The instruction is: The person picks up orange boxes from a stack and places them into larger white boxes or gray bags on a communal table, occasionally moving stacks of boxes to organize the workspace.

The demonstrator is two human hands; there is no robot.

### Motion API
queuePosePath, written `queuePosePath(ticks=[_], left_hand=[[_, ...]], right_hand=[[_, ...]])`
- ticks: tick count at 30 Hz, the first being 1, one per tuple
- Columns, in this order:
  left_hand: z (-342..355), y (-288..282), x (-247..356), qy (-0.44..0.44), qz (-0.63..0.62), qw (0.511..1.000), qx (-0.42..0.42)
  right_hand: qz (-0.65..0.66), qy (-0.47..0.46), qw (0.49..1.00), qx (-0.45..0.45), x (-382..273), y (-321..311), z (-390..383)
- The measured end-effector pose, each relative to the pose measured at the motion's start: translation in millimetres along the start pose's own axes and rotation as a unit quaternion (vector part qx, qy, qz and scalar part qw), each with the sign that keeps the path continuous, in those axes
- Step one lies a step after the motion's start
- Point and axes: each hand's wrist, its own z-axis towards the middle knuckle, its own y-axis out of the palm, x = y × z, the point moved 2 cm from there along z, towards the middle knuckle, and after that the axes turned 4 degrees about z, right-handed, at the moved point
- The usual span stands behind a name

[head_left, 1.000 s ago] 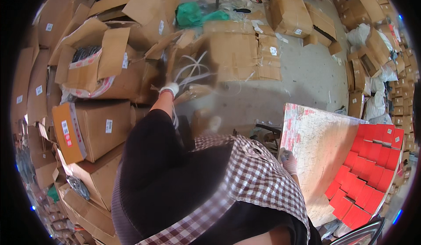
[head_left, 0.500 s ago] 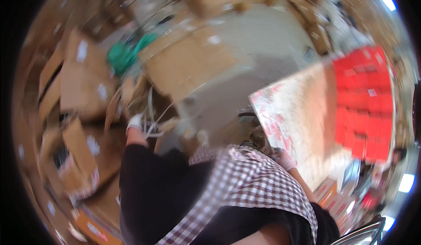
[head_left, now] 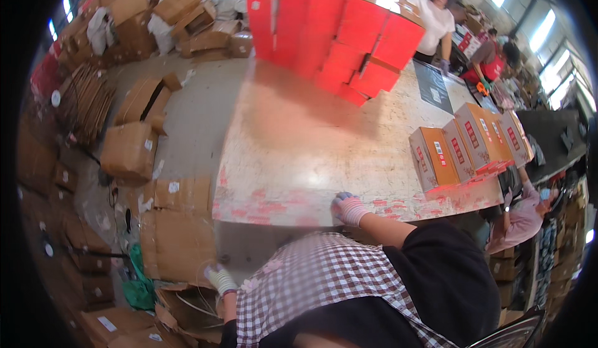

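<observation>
My right hand (head_left: 350, 208), in a striped knit glove, lies palm down on the near edge of the worn table (head_left: 293, 167), fingers laid on the top. Low on the left, my left hand (head_left: 221, 279) hangs in a similar glove beside an opened brown carton (head_left: 187, 307). Thin pale straps (head_left: 196, 304) loop out of that carton close to the left fingers. Whether those fingers grip a strap is too small to make out. Red boxes (head_left: 311, 30) are stacked at the table's far side.
Printed brown-and-white cartons (head_left: 467, 142) stand at the table's right, near a dark flat sheet (head_left: 433, 86). Flattened cardboard (head_left: 180, 236) and a green bag (head_left: 138, 282) lie on the floor at left. A person in white (head_left: 433, 21) stands beyond the table; others are at right.
My view has swung right, bringing the table and red boxes to the middle. My right hand now shows on the table's edge; the left hand still sits near the straps.
</observation>
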Motion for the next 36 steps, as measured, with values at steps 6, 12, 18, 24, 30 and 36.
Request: queuePosePath(ticks=[6, 12, 18, 24, 30, 36], left_hand=[[-41.8, 48.4, 232.8, 0.2, -0.172, 0.952, -0.154], [-93.5, 96.5, 459.0, 0.296, -0.317, 0.853, -0.289], [-214.3, 141.4, 688.1, 0.543, -0.247, 0.763, -0.249], [-286.3, 207.8, 839.6, 0.642, -0.172, 0.714, -0.221], [-249.4, 259.2, 985.3, 0.408, -0.315, 0.773, -0.37], [-215.5, 310.4, 1030.1, 0.159, -0.431, 0.713, -0.529]], right_hand=[[0.095, 0.13, 0.981, 0.108, 163.4, 13.4, -17.0], [0.103, 0.117, 0.961, 0.228, 287.9, 40.8, -54.4], [0.134, 0.016, 0.96, 0.246, 352.0, 49.8, -137.3], [0.151, -0.042, 0.961, 0.229, 381.9, 103.1, -143.7], [0.179, -0.04, 0.96, 0.212, 381.2, 120.6, -139.7], [0.191, -0.043, 0.966, 0.169, 388.4, 131.2, -136.4]])
